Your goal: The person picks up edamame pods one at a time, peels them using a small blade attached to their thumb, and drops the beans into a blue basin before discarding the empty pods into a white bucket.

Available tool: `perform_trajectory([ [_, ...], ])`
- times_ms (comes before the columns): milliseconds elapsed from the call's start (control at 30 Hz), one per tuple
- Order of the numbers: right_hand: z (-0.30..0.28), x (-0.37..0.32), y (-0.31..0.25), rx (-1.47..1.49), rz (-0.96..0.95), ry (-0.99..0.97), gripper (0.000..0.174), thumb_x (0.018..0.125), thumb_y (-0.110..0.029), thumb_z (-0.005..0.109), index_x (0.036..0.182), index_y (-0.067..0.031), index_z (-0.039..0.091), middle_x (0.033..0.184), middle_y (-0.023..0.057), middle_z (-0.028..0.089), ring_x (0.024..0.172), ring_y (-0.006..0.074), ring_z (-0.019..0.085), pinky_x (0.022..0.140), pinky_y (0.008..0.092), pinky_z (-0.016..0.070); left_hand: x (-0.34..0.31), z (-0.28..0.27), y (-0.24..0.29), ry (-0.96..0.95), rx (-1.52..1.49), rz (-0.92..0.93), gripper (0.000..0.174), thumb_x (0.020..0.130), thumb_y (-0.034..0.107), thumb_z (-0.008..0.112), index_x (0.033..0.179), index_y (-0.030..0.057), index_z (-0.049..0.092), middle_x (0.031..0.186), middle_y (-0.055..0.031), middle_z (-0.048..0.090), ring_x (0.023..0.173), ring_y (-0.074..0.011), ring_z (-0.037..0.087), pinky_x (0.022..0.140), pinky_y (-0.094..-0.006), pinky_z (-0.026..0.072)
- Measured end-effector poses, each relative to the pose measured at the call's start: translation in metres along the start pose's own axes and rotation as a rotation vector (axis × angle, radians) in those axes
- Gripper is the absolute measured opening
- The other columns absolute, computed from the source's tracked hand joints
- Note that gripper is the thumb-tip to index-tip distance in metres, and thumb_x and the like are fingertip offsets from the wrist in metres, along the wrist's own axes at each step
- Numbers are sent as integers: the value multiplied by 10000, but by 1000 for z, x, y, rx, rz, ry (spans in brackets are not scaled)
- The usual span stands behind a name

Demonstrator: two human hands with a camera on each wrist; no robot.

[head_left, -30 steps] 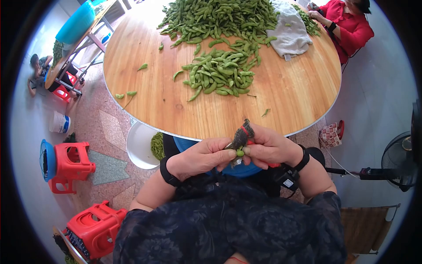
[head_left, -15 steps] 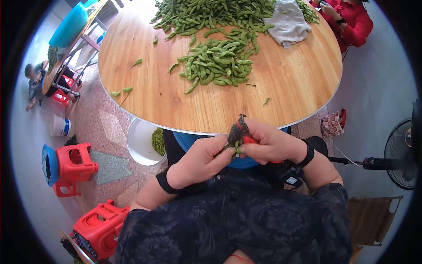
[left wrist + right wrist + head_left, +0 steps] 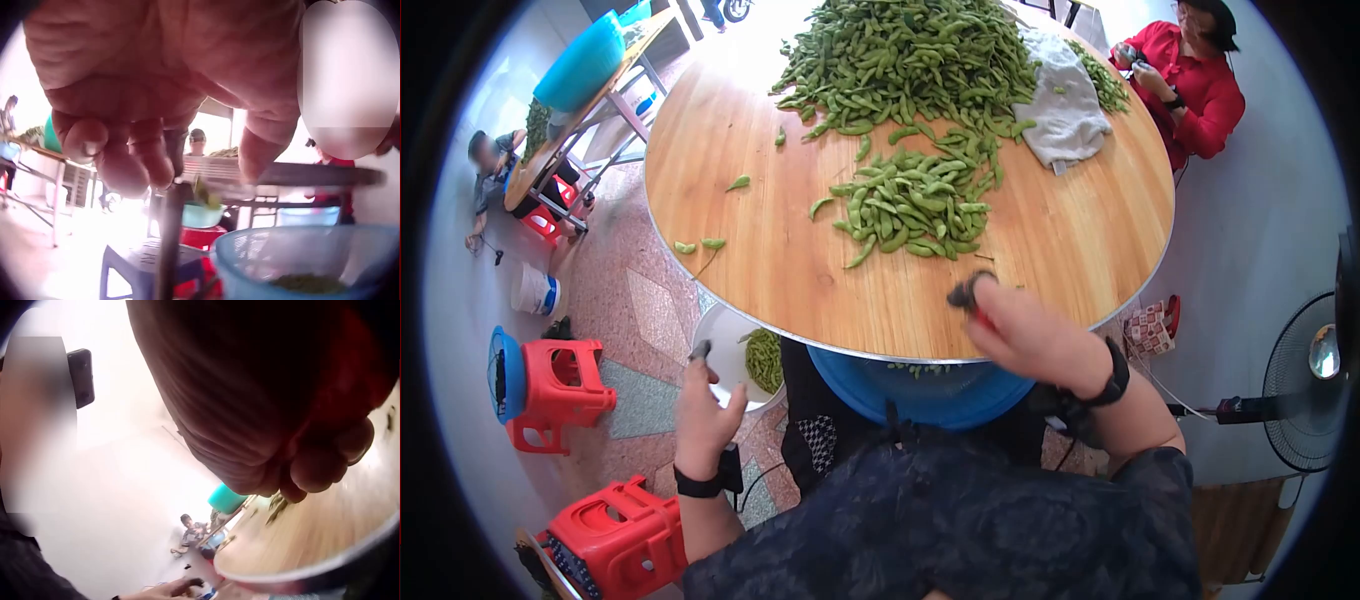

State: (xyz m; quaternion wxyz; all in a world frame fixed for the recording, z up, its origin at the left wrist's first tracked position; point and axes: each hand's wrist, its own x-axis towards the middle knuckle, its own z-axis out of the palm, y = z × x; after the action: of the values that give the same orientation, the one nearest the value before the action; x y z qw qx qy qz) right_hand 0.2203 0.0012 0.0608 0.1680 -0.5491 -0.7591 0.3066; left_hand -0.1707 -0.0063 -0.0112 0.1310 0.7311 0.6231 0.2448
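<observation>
My left hand (image 3: 705, 410) hangs over the white bucket (image 3: 712, 335), a dark cover on one finger, thumb spread apart. In the left wrist view a green pod (image 3: 209, 195) shows in the air just below its fingers. My right hand (image 3: 1040, 340) is over the table's near edge, dark covers on its fingertips. Its fingers curl round a red object (image 3: 983, 320), mostly hidden in the palm; I cannot tell its kind. Just beyond lies a small heap of green soybean pods (image 3: 910, 205). A blue basin (image 3: 920, 405) under the table edge has pale green beans in it.
A big pod pile (image 3: 910, 70) covers the far part of the round table (image 3: 740, 240), with a grey cloth (image 3: 1065, 115) beside it. A person in red (image 3: 1205, 100) sits far right. Red stools (image 3: 565, 385) stand left; a fan (image 3: 1300, 380) stands right.
My hands were together, working on a green pod. They have parted: the left went left over the bucket and opened, the right moved forward over the table edge.
</observation>
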Motion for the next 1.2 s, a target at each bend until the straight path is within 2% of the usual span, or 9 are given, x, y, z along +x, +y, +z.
perform_trajectory([
  [100,3,41,10,-216,-100,209,189,887,-139,556,1001,-11,477,785,206,579,746,392,602,630,459,463,-5,-4,-9,47,-40,-168,323,811,142,669,1087,1,578,768,-104,586,585,-199,564,539,-322,443],
  [233,13,70,9,-495,-182,207,164,881,-58,481,1041,-22,488,938,188,580,692,384,613,594,454,507,3,-3,25,-76,-387,-94,158,834,122,650,804,5,547,682,-98,583,610,-158,571,570,-292,459],
  [300,15,73,9,-555,-176,150,186,871,-31,455,1052,-25,496,979,166,557,681,377,617,586,455,516,10,1,46,-182,-597,-16,126,839,73,636,932,-13,630,696,-73,589,613,-132,547,587,-280,459],
  [367,14,73,9,-497,-134,106,199,855,-54,496,1050,-17,493,979,174,553,700,391,612,606,460,510,13,11,57,-349,-702,121,228,888,30,564,1106,-12,617,799,14,565,689,-38,490,611,-207,417],
  [433,13,69,19,-444,-164,177,208,850,-76,535,1042,-13,489,954,181,561,712,397,608,615,459,502,17,30,69,-425,-834,174,119,888,113,632,897,-1,602,703,-17,524,609,-60,459,536,-243,400],
  [533,4,63,24,-319,-164,247,243,839,-114,605,1019,-7,481,880,195,577,723,403,599,625,456,483,28,50,89,-520,-934,259,142,926,138,601,882,9,561,677,10,455,619,-50,419,534,-239,370],
  [833,-15,23,-5,-123,-34,178,222,840,-148,645,910,-14,483,720,173,594,690,372,613,592,422,475,57,79,153,-690,-1258,-37,191,975,216,553,1024,35,515,753,51,493,638,-29,458,560,-199,392],
  [933,-14,12,-10,-45,-152,-3,277,852,-150,620,1036,15,494,728,178,606,693,379,616,589,443,477,67,78,166,-728,-1233,-99,220,978,268,553,974,48,535,744,45,514,639,-35,482,567,-197,408],
  [1200,-23,1,3,59,-136,-42,324,852,-150,651,1085,22,506,720,144,600,662,326,617,576,394,476,71,81,166,-1017,-1138,28,297,1009,338,475,864,95,564,703,52,544,621,-30,498,553,-189,403],
])
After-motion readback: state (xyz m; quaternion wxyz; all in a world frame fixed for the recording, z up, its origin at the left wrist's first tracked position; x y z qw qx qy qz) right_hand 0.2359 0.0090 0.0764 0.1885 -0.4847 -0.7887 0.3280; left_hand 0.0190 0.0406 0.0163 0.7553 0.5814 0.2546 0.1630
